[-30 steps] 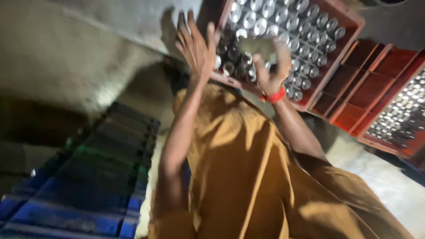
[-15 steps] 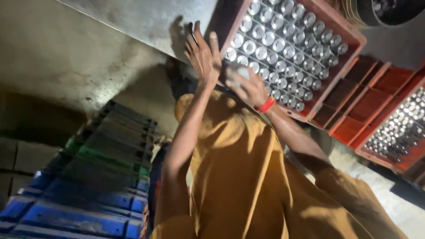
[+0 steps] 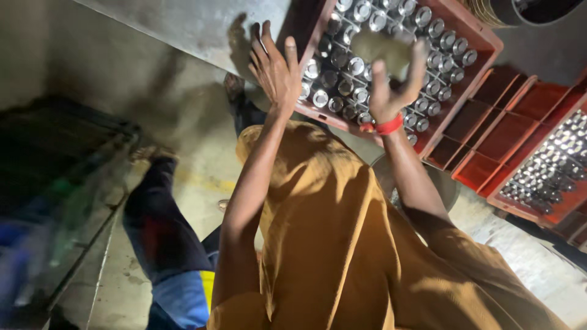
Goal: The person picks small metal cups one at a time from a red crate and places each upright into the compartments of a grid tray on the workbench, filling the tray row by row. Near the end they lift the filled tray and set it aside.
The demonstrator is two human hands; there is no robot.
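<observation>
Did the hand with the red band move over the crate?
Yes. The right hand, holding a grey lump, has gone further up over the red crate of shiny bottle tops, away from its near edge.

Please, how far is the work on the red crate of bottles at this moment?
Looks done: every visible cell of the red crate holds a capped bottle. In hand: the right hand grips a grey lump, perhaps a cloth, above the caps; the left hand is spread open at the crate's edge. Perhaps left: the empty red crates beside it have no bottles.
</observation>
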